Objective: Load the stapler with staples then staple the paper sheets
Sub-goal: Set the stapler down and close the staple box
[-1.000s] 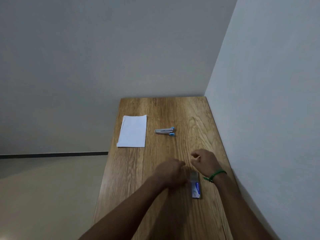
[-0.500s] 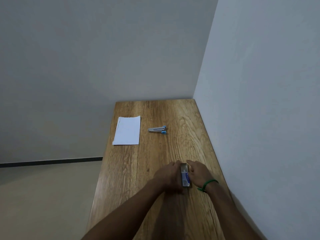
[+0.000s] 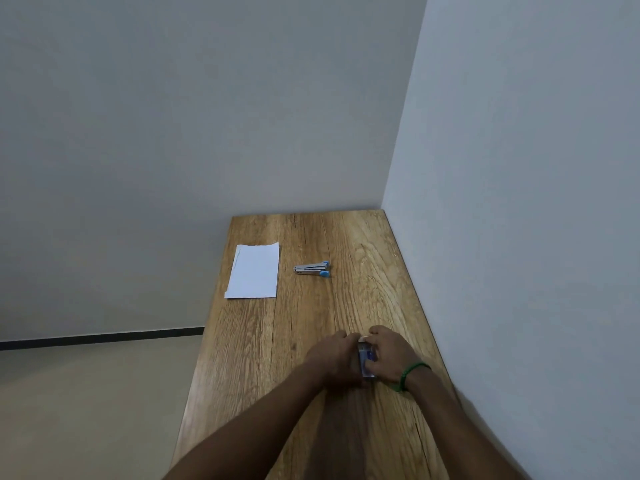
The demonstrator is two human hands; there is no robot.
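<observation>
Both hands have closed in on the staple box (image 3: 365, 358) since a second ago, when the right hand (image 3: 388, 355) was lifted clear of it; now they hold it from either side.

Everything sits on a wooden table (image 3: 311, 327) (pushed into a wall corner). White paper sheets (image 3: 254, 271) lie flat at about 10 o'clock from the hands, well apart from them. A stapler (image 3: 311, 269), grey metal with blue ends, lies at about 11 o'clock, near the sheets' right edge and not touching them; whether its top is open I cannot tell.

At the table's near right, about 5 o'clock from the stapler, is the staple box: small, blue and white, with a pale edge at its far end that may be a flap or tray (too small to tell). Fingers of the left hand (image 3: 332, 358) curl against the box's left side. The right hand's fingers curl over its top and right side, a green wristband (image 3: 412, 374) at that wrist.

Opening the box looks like the step in hand, with loading not yet begun. Next comes easing out one strip of staples unbroken, then a reach forward to the stapler.
</observation>
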